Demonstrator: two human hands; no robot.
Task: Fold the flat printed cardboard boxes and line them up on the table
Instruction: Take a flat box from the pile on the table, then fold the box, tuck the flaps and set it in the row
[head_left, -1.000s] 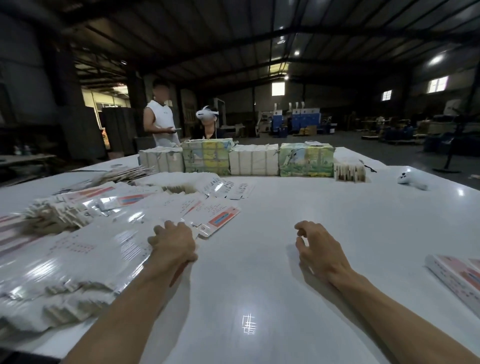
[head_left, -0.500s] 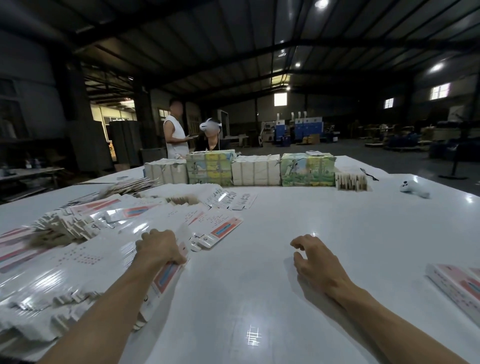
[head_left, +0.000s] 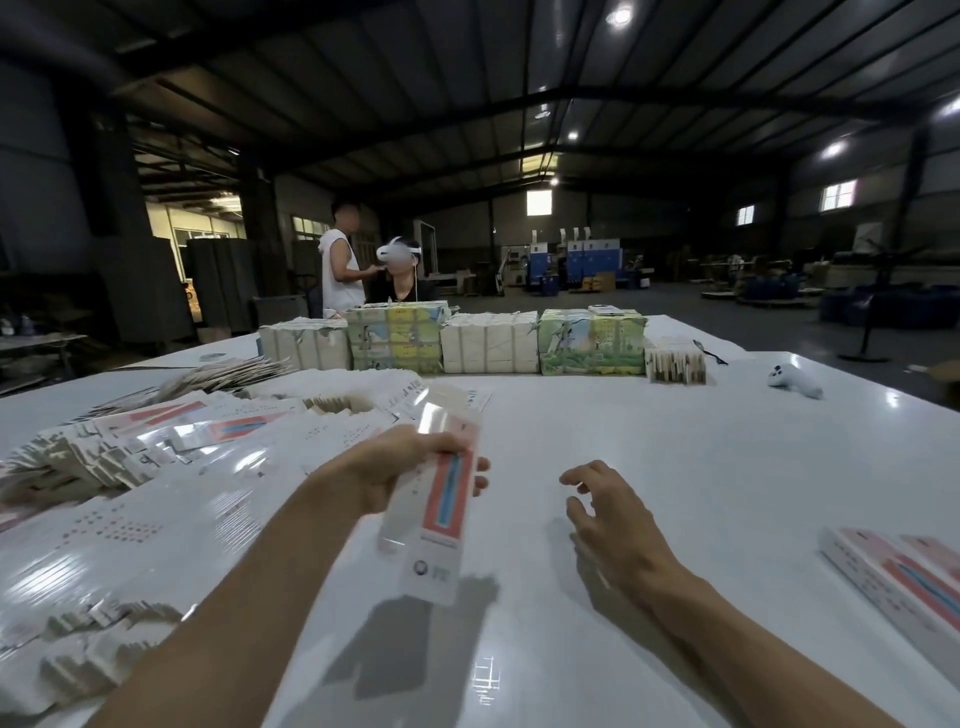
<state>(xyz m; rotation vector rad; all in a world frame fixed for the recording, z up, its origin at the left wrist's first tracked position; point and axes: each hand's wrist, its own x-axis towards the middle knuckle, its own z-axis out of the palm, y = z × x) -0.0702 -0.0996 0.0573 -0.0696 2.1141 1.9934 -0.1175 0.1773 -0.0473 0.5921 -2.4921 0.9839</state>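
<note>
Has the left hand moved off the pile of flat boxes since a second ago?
Yes. The left hand has lifted a flat box rightward off the pile, toward the right hand.

The flat box (head_left: 440, 499) is motion-blurred; its small print is illegible, and the left hand (head_left: 395, 470) covers part of its upper half. The heap of flat boxes (head_left: 119, 525) and the folded boxes (head_left: 904, 577) run past the frame edges. Labels on the far bundles (head_left: 488, 343) are too small to read.
</note>
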